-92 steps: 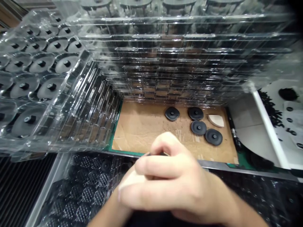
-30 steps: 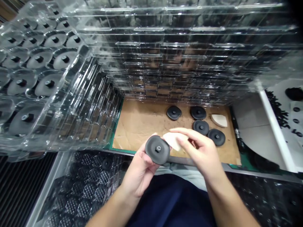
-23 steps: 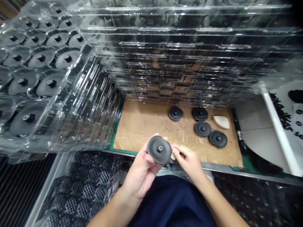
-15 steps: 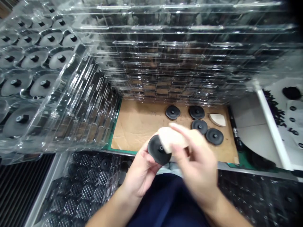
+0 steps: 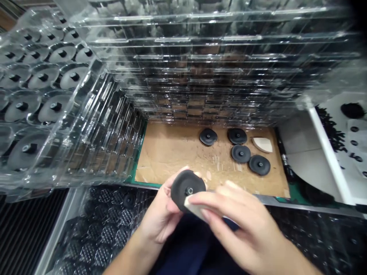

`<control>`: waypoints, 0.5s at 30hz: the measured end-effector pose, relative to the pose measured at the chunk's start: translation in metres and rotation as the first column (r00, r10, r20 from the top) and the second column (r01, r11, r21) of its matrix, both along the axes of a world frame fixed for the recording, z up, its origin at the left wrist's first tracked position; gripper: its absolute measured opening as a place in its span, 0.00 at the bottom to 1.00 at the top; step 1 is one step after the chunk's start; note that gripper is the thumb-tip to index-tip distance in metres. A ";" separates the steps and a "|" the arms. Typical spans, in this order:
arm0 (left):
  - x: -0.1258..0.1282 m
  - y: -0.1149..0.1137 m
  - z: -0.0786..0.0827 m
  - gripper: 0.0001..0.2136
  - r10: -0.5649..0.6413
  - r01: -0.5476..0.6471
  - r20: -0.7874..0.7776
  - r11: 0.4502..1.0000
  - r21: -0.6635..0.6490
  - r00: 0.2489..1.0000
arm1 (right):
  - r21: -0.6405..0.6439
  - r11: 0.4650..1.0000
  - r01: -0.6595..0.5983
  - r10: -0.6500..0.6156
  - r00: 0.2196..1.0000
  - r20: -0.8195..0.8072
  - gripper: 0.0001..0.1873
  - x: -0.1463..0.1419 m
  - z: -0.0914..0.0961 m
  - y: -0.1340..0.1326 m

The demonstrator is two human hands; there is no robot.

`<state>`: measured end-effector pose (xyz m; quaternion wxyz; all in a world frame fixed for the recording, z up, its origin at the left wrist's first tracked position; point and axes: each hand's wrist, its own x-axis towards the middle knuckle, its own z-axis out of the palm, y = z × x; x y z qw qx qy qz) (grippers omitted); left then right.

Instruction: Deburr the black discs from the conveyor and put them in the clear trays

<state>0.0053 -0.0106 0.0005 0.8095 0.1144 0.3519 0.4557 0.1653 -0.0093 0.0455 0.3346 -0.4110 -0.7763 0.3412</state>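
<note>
My left hand (image 5: pixel 162 212) is closed around the edge of a black rounded disc (image 5: pixel 183 189) with a small hollow post at its centre, tilted toward me. In my right hand (image 5: pixel 241 221) a cream-coloured pad (image 5: pixel 197 209) is pinched between thumb and fingers. The pad's tip meets the disc's face just below the post; most of the pad is hidden by my fingers. Beyond my hands, several similar black discs, among them one disc (image 5: pixel 208 136) and another disc (image 5: pixel 259 165), lie post-up on brown cardboard (image 5: pixel 169 152). A second cream pad (image 5: pixel 263 144) lies near them.
Tall stacks of clear plastic trays (image 5: pixel 186 76) wall off the back. At left, another tray stack (image 5: pixel 43 91) holds several black discs. A white panel (image 5: pixel 329 152) stands at right, with small black parts beyond it. Dark trays (image 5: pixel 100 229) sit below the table edge.
The pad in my right hand has moved down and left, from the disc's upper right side to just below its post. My left hand has shifted slightly left with the disc.
</note>
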 end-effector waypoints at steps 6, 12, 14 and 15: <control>0.004 0.002 0.008 0.24 -0.020 0.020 0.094 1.000 -0.005 0.995 | 0.224 0.956 0.188 -0.236 0.948 0.212 0.12 0.008 0.003 0.007; -0.001 -0.002 0.008 0.20 -0.151 0.152 0.089 0.988 -0.010 0.985 | 0.135 0.977 -0.164 0.161 0.986 0.032 0.16 -0.003 -0.001 0.033; 0.000 -0.004 0.005 0.24 -0.177 0.180 0.069 0.983 -0.029 0.982 | 0.134 0.989 -0.065 0.050 0.993 0.110 0.16 -0.005 0.001 0.030; 0.002 -0.004 0.003 0.23 -0.179 0.181 0.043 0.982 -0.055 0.983 | 0.166 0.985 -0.056 0.036 0.991 0.127 0.17 -0.007 0.002 0.028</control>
